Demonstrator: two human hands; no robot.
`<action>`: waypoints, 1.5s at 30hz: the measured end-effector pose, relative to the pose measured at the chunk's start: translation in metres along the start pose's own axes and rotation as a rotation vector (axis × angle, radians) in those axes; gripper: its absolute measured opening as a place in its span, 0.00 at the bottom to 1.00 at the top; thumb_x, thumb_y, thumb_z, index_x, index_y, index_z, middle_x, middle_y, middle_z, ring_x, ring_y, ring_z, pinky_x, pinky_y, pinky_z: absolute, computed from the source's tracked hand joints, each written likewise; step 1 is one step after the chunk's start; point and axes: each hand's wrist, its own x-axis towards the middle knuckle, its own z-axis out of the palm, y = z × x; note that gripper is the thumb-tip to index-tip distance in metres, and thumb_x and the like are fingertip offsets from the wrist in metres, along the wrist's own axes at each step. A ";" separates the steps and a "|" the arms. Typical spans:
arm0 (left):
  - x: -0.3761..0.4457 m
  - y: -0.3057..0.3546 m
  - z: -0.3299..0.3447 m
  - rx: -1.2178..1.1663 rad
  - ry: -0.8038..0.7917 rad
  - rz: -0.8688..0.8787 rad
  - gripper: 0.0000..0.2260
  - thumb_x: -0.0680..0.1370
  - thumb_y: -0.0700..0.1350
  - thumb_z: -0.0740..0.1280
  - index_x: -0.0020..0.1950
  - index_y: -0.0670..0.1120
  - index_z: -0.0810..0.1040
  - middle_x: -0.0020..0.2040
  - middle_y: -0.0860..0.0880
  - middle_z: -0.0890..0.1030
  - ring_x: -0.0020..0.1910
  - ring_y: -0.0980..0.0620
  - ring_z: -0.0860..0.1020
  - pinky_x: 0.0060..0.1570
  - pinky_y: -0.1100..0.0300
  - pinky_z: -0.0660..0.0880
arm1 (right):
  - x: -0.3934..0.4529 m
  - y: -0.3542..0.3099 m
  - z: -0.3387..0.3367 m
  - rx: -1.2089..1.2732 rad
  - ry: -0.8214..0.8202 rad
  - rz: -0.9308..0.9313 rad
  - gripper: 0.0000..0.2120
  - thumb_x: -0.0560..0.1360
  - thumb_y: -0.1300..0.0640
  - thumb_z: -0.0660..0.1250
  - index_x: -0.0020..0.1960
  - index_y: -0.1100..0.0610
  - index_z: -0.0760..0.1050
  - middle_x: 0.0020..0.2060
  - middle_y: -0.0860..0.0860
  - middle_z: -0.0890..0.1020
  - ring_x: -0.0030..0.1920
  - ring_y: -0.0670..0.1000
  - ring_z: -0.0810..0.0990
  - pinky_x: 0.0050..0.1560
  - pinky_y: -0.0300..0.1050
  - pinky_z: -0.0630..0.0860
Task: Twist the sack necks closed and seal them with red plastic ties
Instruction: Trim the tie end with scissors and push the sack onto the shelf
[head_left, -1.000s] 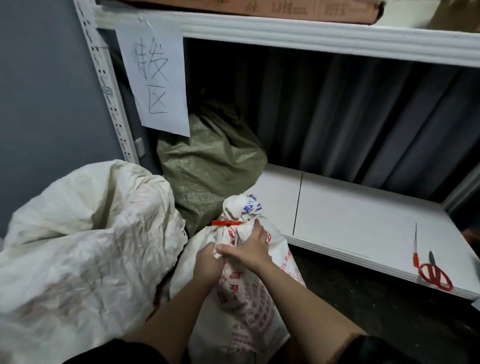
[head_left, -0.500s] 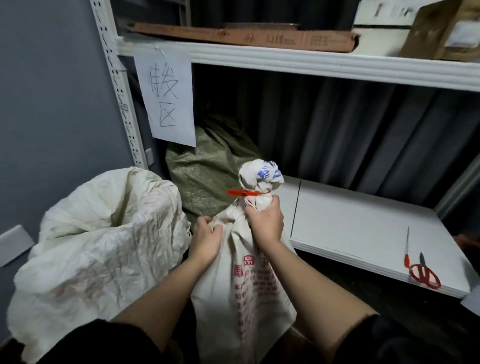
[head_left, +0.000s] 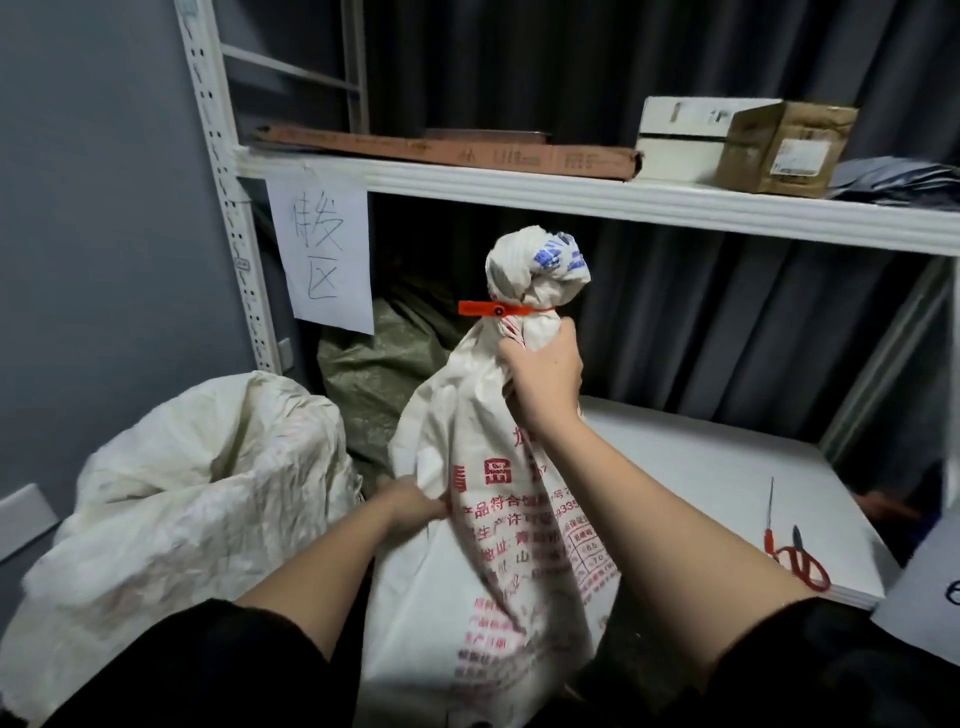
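Lifted higher than a moment ago, the printed sack fills the center of the frame, its neck cinched by a red tie. Right hand grips the neck just below the tie; left hand pinches its side. An open white sack slumps at lower left, a green sack behind. Scissors lie at lower right on the shelf.

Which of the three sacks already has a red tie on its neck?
The printed white sack gripped by both hands; its red tie cinches the neck. The plain white sack gapes open; the green sack shows none.
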 end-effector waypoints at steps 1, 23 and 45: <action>-0.001 0.008 0.000 -0.036 0.045 0.010 0.32 0.71 0.58 0.70 0.70 0.43 0.69 0.70 0.39 0.69 0.64 0.41 0.72 0.59 0.58 0.69 | 0.002 -0.006 0.001 0.005 0.001 -0.019 0.19 0.68 0.50 0.71 0.51 0.55 0.66 0.39 0.45 0.74 0.41 0.49 0.75 0.42 0.45 0.69; 0.217 0.156 0.040 -1.201 0.291 0.081 0.13 0.77 0.51 0.63 0.56 0.45 0.77 0.52 0.42 0.82 0.51 0.41 0.80 0.56 0.43 0.76 | 0.233 0.047 0.022 -0.107 -0.185 -0.396 0.19 0.63 0.57 0.67 0.52 0.54 0.66 0.41 0.46 0.77 0.41 0.40 0.75 0.38 0.31 0.70; 0.252 0.135 0.108 0.491 0.570 0.912 0.39 0.66 0.60 0.61 0.76 0.56 0.55 0.78 0.44 0.54 0.76 0.38 0.52 0.69 0.37 0.55 | 0.309 0.258 0.072 -0.493 -0.234 0.258 0.47 0.70 0.44 0.69 0.75 0.60 0.43 0.69 0.59 0.67 0.68 0.61 0.67 0.69 0.59 0.62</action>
